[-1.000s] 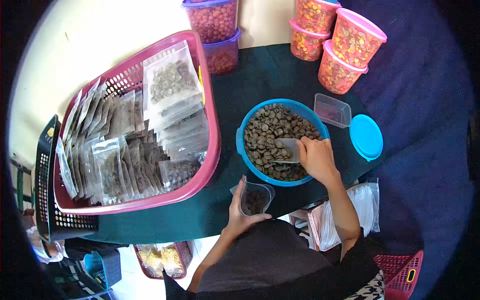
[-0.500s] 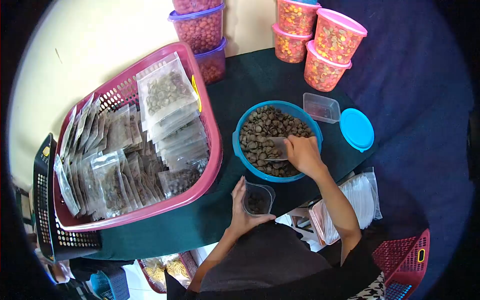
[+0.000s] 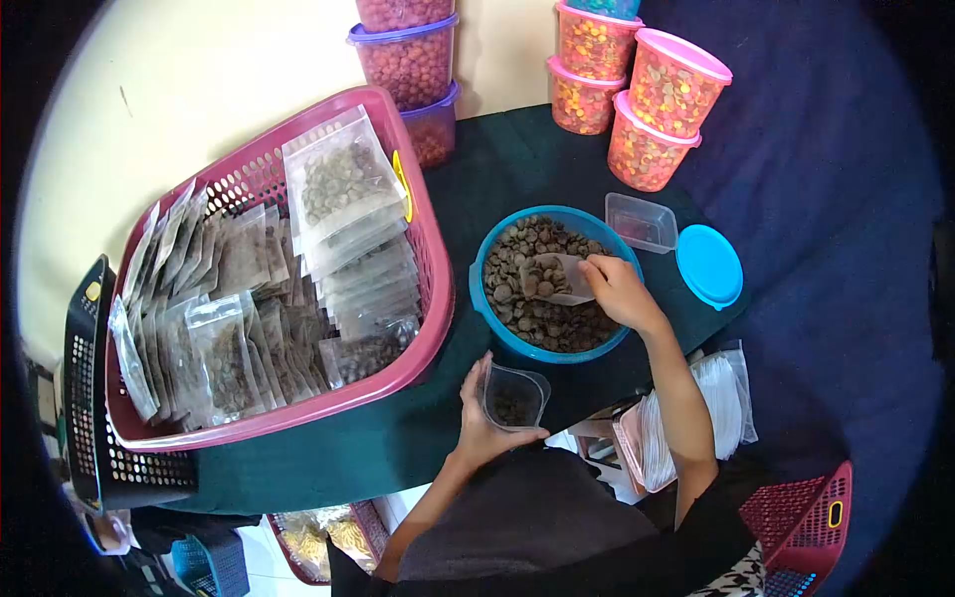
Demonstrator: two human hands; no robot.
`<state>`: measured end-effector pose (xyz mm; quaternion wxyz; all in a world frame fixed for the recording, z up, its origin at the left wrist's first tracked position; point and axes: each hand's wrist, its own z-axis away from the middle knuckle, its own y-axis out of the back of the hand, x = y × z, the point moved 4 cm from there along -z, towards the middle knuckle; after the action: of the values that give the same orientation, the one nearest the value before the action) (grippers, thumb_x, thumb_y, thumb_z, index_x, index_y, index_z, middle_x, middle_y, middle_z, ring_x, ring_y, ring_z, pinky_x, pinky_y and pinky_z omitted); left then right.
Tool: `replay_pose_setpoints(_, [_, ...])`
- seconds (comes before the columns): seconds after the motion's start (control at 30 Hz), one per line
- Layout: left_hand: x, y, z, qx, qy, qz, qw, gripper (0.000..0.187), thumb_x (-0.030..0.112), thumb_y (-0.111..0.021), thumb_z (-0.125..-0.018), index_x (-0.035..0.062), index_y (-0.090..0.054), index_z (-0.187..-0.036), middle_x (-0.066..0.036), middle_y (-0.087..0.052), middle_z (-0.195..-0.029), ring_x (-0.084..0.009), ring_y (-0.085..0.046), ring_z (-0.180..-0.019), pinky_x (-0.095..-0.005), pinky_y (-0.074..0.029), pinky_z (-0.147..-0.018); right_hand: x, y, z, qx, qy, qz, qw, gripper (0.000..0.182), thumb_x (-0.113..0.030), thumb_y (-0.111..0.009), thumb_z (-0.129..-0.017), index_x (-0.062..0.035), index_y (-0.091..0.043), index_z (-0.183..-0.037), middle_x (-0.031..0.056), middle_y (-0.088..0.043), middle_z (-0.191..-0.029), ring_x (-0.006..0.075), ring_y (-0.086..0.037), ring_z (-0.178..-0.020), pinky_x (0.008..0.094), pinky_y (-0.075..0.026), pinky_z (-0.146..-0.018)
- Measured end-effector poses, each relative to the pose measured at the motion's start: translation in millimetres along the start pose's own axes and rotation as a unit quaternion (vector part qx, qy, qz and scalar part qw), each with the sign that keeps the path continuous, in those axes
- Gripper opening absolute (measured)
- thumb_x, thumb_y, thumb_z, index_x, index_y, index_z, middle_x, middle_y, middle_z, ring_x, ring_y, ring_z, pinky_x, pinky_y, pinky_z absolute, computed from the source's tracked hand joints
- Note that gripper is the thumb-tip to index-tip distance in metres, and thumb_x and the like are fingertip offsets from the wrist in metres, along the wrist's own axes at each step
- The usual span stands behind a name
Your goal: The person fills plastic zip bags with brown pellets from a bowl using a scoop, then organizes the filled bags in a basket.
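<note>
A clear plastic bag [image 3: 538,400], its mouth spread wide, is in my left hand [image 3: 479,428], thumb and fingers closed around its sides. Some dark brown pieces lie at its bottom. My right hand [image 3: 623,294] grips a whitish translucent scoop [image 3: 577,283] over the round blue tub [image 3: 476,289]. Several flat brown disc-shaped pieces [image 3: 562,328] rest in the scoop, and many more fill the tub. The bag is just below and left of the tub, near the table's front edge.
Left stands a large pink basket [image 3: 434,298] of filled bags [image 3: 343,179]. Right of the tub are a clear plastic box [image 3: 640,223] and a blue lid [image 3: 709,266]. Stacked tubs [image 3: 652,149] line the back. White plastic bags [image 3: 718,403] are below the table's right side.
My right hand has raised and turned the scoop, which now shows brown pieces on it. The left hand keeps the bag in nearly the same place. The view has shifted slightly.
</note>
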<state>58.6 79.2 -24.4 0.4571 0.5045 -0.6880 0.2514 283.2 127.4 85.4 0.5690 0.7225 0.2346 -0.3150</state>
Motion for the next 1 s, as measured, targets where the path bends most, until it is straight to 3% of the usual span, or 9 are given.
replay_pose_setpoints(0.07, [-1.7,-1.6,0.2,-0.034,-0.003,-0.023,0.999,0.124,0.031,-0.084,-0.039,0.0001,0.000,-0.125,-0.026,-0.017,-0.128,-0.0320,-0.023,-0.121,-0.0398,-0.022,-0.099,-2.4,3.1,-0.7,-0.004,-0.002,-0.001,1.000,0.026,-0.019,-0.043,-0.082,0.0025,-0.050,-0.069,0.0187,-0.051,-0.060,0.0337,-0.051,-0.057,0.0392,-0.038,-0.055])
replay_pose_setpoints(0.37, [0.0,-2.2,-0.1,0.003,-0.001,-0.055,0.998,0.120,0.032,-0.084,-0.038,-0.0004,-0.008,-0.125,-0.022,-0.025,-0.126,-0.0322,-0.030,-0.115,-0.0396,-0.026,-0.095,-47.9,20.0,19.9,-0.087,0.054,0.081,0.991,0.023,-0.017,-0.045,-0.079,0.0005,-0.052,-0.066,0.0199,-0.053,-0.063,0.0341,-0.053,-0.062,0.0397,-0.038,-0.055])
replay_pose_setpoints(0.43, [0.0,-1.8,-0.1,-0.001,0.011,-0.061,0.998,0.120,0.032,-0.084,-0.038,0.0001,-0.007,-0.125,-0.022,-0.025,-0.126,-0.0322,-0.029,-0.115,-0.0396,-0.026,-0.096,-70.0,20.2,29.5,-0.069,0.169,0.233,0.955,0.024,-0.019,-0.045,-0.079,-0.0029,-0.054,-0.064,0.0168,-0.054,-0.060,0.0313,-0.053,-0.061,0.0397,-0.036,-0.060])
replay_pose_setpoints(0.47, [-0.3,-2.3,0.3,-0.006,0.022,-0.065,0.998,0.121,0.032,-0.084,-0.038,0.0005,-0.007,-0.126,-0.022,-0.024,-0.125,-0.0322,-0.029,-0.115,-0.0396,-0.025,-0.096,-82.7,20.1,34.8,-0.050,0.191,0.280,0.940,0.020,-0.019,-0.048,-0.075,-0.0060,-0.055,-0.061,0.0120,-0.056,-0.059,0.0262,-0.054,-0.061,0.0362,-0.034,-0.063])
replay_pose_setpoints(0.5, [-0.5,-2.9,0.7,-0.007,0.026,-0.066,0.997,0.121,0.032,-0.084,-0.038,0.0005,-0.007,-0.126,-0.022,-0.024,-0.125,-0.0322,-0.029,-0.115,-0.0396,-0.025,-0.096,-92.4,19.2,38.5,-0.052,0.190,0.277,0.940,0.020,-0.019,-0.048,-0.075,-0.0060,-0.055,-0.061,0.0120,-0.056,-0.059,0.0262,-0.054,-0.061,0.0362,-0.034,-0.063])
replay_pose_setpoints(0.63, [-0.6,-5.0,0.1,-0.006,0.036,-0.058,0.998,0.123,0.031,-0.084,-0.037,0.0025,-0.004,-0.126,-0.021,-0.023,-0.124,-0.0320,-0.027,-0.116,-0.0398,-0.024,-0.097,-123.5,-10.1,59.2,-0.031,0.307,0.449,0.838,0.008,-0.014,-0.053,-0.062,-0.0079,-0.052,-0.058,0.0056,-0.053,-0.057,0.0176,-0.050,-0.060,0.0312,-0.032,-0.062])
replay_pose_setpoints(0.77, [4.4,-6.1,-1.4,-0.015,0.040,-0.098,0.994,0.122,0.032,-0.084,-0.037,0.0020,-0.005,-0.125,-0.021,-0.023,-0.124,-0.0318,-0.028,-0.116,-0.0400,-0.024,-0.097,-126.2,-42.0,74.2,-0.077,0.354,0.531,0.766,0.010,-0.017,-0.053,-0.058,-0.0067,-0.053,-0.058,0.0052,-0.050,-0.054,0.0168,-0.045,-0.059,0.0300,-0.031,-0.061])
replay_pose_setpoints(0.9, [4.0,-5.0,-1.3,0.001,0.045,-0.093,0.995,0.123,0.032,-0.085,-0.036,0.0018,-0.005,-0.125,-0.021,-0.022,-0.126,-0.0308,-0.026,-0.118,-0.0399,-0.024,-0.098,-122.9,-19.6,62.3,-0.004,0.296,0.472,0.830,0.007,-0.014,-0.052,-0.059,-0.0069,-0.052,-0.060,0.0063,-0.051,-0.057,0.0179,-0.047,-0.061,0.0310,-0.032,-0.063])
replay_pose_setpoints(1.0, [2.3,-3.5,0.5,0.003,0.038,-0.056,0.998,0.123,0.030,-0.085,-0.037,0.0036,-0.004,-0.126,-0.023,-0.020,-0.128,-0.0302,-0.024,-0.120,-0.0390,-0.022,-0.099,-116.0,24.5,40.1,0.000,0.232,0.472,0.851,0.007,-0.012,-0.052,-0.065,-0.0062,-0.055,-0.068,0.0082,-0.057,-0.063,0.0191,-0.053,-0.066,0.0319,-0.033,-0.064])
